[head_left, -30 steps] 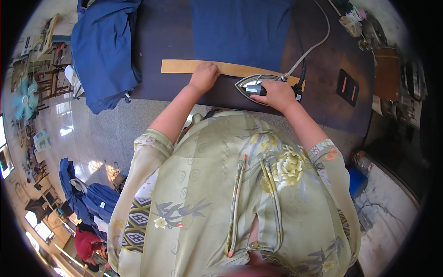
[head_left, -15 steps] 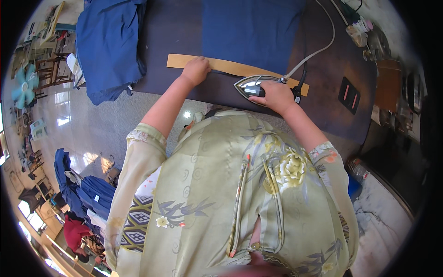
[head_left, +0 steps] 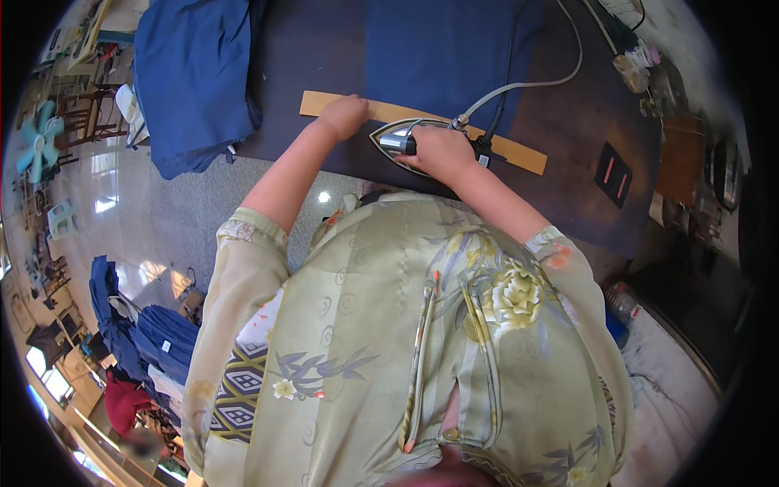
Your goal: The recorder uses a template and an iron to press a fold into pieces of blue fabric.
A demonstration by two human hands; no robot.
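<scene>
My right hand (head_left: 444,154) is wrapped round the handle of a steam iron (head_left: 394,143), its tip pointing left. The iron lies along the near side of a long tan strip (head_left: 519,155), overlapping its middle part. Toward the strip's left end, my left hand (head_left: 347,116) has its fingers closed on the strip's edge; the fingertips are partly hidden. Beyond the strip, a blue cloth (head_left: 442,57) lies flat on the dark-covered table (head_left: 316,49), its near edge along the strip.
A grey hose (head_left: 527,84) and a black cord run from the iron to the far right. A dark iron rest (head_left: 613,175) with two red bars lies at the right. Blue fabric (head_left: 195,89) hangs over the table's left edge. Behind at the left, a person in red (head_left: 126,402) bends over.
The iron has slid left along the strip in my right hand, its hose following. The strip and my left hand have shifted slightly right, and the blue cloth's left edge lies slightly further right.
</scene>
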